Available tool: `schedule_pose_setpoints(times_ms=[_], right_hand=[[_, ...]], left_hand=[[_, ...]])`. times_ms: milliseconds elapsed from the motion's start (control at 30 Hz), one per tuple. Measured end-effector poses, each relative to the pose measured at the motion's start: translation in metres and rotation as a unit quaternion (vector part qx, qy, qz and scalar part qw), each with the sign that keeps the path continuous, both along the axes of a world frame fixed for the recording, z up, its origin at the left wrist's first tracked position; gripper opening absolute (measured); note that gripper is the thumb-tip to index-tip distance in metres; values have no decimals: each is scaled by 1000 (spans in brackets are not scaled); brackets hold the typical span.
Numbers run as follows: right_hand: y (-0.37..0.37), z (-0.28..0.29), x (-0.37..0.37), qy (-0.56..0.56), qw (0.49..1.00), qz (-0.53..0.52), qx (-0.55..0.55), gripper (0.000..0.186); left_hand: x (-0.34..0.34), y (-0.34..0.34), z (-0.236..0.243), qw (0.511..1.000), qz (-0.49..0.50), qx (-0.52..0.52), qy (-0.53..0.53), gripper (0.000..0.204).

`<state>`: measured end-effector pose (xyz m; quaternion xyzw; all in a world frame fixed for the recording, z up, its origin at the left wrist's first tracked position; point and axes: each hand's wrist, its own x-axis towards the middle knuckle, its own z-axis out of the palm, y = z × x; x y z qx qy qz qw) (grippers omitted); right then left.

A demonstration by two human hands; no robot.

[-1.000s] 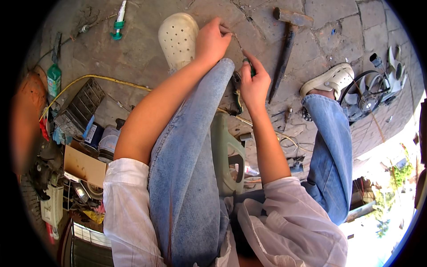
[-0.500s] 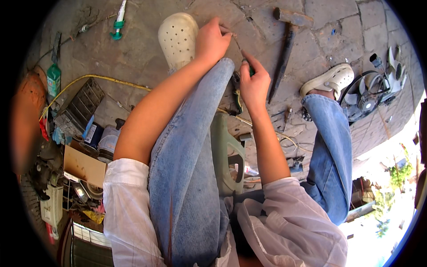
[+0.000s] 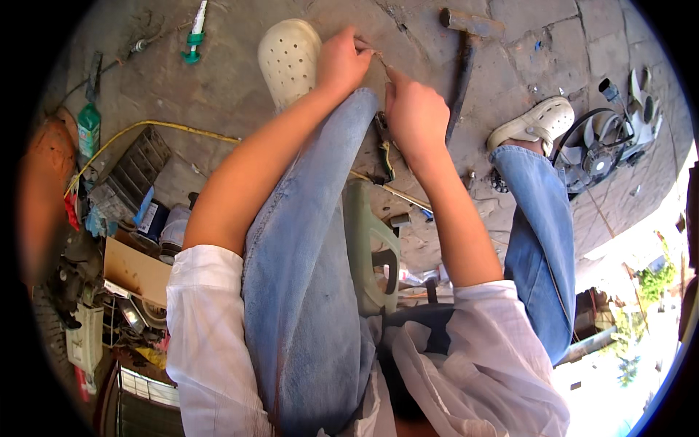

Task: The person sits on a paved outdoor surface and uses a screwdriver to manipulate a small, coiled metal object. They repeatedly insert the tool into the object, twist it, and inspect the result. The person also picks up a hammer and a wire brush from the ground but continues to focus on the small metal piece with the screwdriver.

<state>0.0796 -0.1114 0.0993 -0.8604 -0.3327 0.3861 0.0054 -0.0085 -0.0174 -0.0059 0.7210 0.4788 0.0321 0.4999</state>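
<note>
Low over the paving, beside the pale clog (image 3: 287,62) on my left foot, my two hands nearly meet. My left hand (image 3: 344,62) is closed in a pinch on a small brownish piece (image 3: 376,53), too small to name. My right hand (image 3: 416,116) is closed round a screwdriver-like tool. Its thin shaft (image 3: 384,63) points at the piece, while the handle is hidden in the palm. Just right of that hand lies a hammer (image 3: 473,25), its dark handle partly behind my fingers. Pliers (image 3: 386,146) lie below, beside my knee.
A green plastic stool or container (image 3: 360,240) stands between my legs. A fan assembly (image 3: 601,156) lies beyond my right foot. At left are a yellow cable (image 3: 175,129), a green bottle (image 3: 88,131), a glue syringe (image 3: 195,33), a slotted dark tray (image 3: 138,167) and a cardboard box (image 3: 135,269).
My right hand has turned back-up and moved closer to my left, hiding the green handle seen before. The left hand has shifted slightly.
</note>
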Motion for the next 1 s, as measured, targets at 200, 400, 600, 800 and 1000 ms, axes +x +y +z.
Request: schedule_pose_setpoints(times_ms=[200, 400, 600, 800, 1000], right_hand=[[2, -26, 68, 259, 955, -148, -8, 32], [-17, -33, 59, 246, 958, -146, 21, 33], [-34, -30, 40, 253, 931, -254, 74, 33], [-32, -28, 42, 294, 906, -295, 67, 32], [-32, -39, 44, 277, 921, -263, 73, 34]], left_hand=[[-2, -1, 0, 1000, -14, 8, 2, 15], [-3, -4, 2, 1000, -9, -26, 9, 15], [-6, -5, -2, 999, -29, 28, -2, 18], [-4, -5, -6, 999, -24, 23, 4, 17], [-4, -3, 1, 999, -18, 27, -12, 17]])
